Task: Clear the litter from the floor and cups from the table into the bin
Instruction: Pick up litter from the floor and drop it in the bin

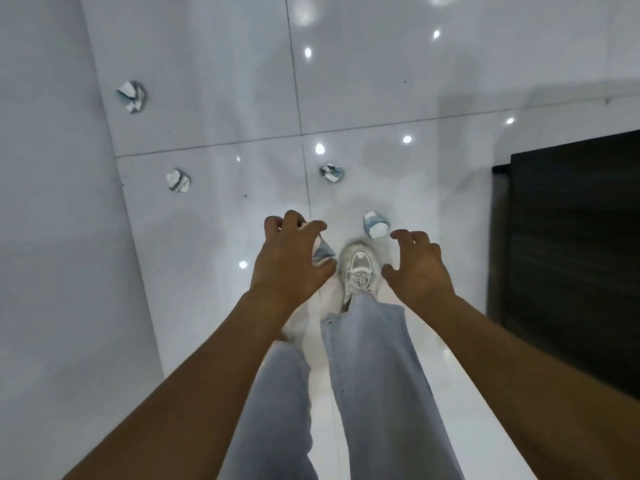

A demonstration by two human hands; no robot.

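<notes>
Left hand (291, 261): fingers curled over a crumpled wad (322, 252) of white-and-blue paper, thumb under it; whether the grip has closed fully on it cannot be told, the hand hides most of it.
Right hand (419, 268): fingers spread and bent, holding nothing, just beside the shoe (358, 271).
Near wad (375, 224): crumpled lump, white with a blue band, on the floor (214, 81) just ahead of the right hand's fingertips, not touching them.
Mid wad (331, 172): same paper, on the tile seam farther ahead, apart from both hands.
Left wad (178, 180): near the wall (52, 202) on the left, well apart from the left hand.
Far wad (131, 97): largest-looking lump, close to the wall, farthest from the hands.
Floor: glossy white tiles, thin dark grout lines, bright ceiling-light spots reflected in it.
Edges: plain pale wall runs down the left; dark ribbed cabinet (571, 237) closes off the right side.
Open room: broad bare tile between wall and cabinet, ahead of the hands.
Body: pale grey-blue trousers (374, 375), loose weave; white mesh shoe with laces stands between the two hands.
</notes>
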